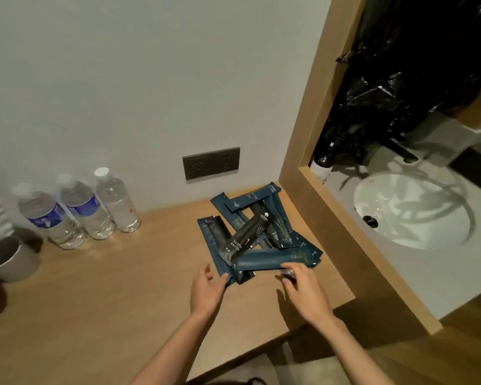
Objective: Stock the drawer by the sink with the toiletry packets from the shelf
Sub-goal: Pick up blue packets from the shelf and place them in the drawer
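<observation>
Step in hand: gathering the loose toiletry packets [257, 234] into one bundle, before carrying them to the drawer.
Where the packets are: in a crossed heap on the wooden shelf [109, 287], near its right end, just beside the wooden frame around the sink [411, 209].
Left hand [208, 290]: fingers relaxed and a little spread, holding nothing; the tips touch the near left edge of the heap.
Right hand [306, 289]: fingers curled down over the right end of the near packet [264, 261]; it seems to pinch it, though this part is blurred.
Doing it well: I think the packets should first be turned parallel, because crossed ones slide out of a grip. Push from both sides toward the middle, then lift the bundle with thumbs on top and fingers below.
Risk: the black toothbrush packet [247, 234] lies on top at an angle and looks smooth, so it may slip off first.
Drawer: not in view, so its place and state cannot be told.
Nearby: the water bottles [86, 212] stand well apart on the left, outside the sweep of the hands.
</observation>
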A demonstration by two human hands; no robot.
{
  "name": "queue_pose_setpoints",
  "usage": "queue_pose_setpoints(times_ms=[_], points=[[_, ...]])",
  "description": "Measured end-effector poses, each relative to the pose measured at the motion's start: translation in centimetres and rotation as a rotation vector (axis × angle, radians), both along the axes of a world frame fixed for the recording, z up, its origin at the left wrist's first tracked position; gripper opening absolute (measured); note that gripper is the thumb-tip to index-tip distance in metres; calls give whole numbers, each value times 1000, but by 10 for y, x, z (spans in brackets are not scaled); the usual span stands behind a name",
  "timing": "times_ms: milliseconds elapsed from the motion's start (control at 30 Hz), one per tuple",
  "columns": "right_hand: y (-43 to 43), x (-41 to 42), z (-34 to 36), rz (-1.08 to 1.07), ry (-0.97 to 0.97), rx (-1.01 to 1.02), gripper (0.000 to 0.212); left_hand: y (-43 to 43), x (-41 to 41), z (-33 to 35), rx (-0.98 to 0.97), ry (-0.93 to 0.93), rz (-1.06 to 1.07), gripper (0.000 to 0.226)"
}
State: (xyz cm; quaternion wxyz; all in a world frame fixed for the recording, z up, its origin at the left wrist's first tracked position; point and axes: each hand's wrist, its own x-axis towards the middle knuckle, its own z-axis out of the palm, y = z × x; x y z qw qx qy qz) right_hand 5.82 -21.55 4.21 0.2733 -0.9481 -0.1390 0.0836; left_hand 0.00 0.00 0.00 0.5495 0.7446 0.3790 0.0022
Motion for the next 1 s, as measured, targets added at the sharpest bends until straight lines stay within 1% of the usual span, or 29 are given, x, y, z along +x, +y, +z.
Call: queue_pose_setpoints(times_ms=[100,200,300,400,500,600,700,800,900,1000], points=[[6,27,-12,51,-21,-76,42,1,16,-7,89,57,-40,74],[11,50,-23,118,2,-162,46,-2,27,-11,165,126,-54,78],[12,70,-34,185,33,-274,53,-5,36,-14,245,188,-71,77],[12,82,-40,253,63,-348,62,-5,42,-16,264,218,-52,75],[10,87,-47,329,79,-385,67,-6,45,-16,247,234,-30,74],[8,90,-50,365,52,-391,67,-6,46,-13,242,263,11,64],[6,91,-49,394,10,-428,62,-5,47,-11,157,251,52,52],[5,91,-48,412,-28,-446,61,-2,44,-9,76,221,104,45],[7,87,-46,439,-62,-476,61,6,37,-9,25,242,88,36],[7,85,-42,481,-128,-512,57,19,30,-8,-14,276,51,27]])
